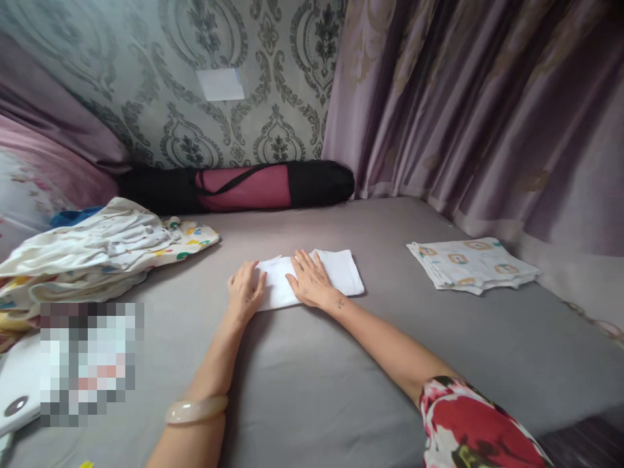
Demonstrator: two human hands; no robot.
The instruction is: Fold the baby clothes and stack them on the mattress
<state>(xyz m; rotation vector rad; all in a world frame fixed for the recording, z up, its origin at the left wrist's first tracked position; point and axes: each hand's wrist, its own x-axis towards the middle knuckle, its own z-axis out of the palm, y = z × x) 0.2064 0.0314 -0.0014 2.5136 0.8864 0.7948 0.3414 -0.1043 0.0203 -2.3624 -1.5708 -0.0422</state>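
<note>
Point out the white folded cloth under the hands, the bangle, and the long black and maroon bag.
White folded cloth (342, 273): head view, its right part.
Bangle (197, 411): head view, front of its band.
Black and maroon bag (263, 188): head view, maroon middle section.

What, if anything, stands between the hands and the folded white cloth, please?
Nothing visible: the left hand touches the left end of the white cloth, and the right hand lies flat on it. The patterned cloth and the fabric heap lie off to either side.
</note>
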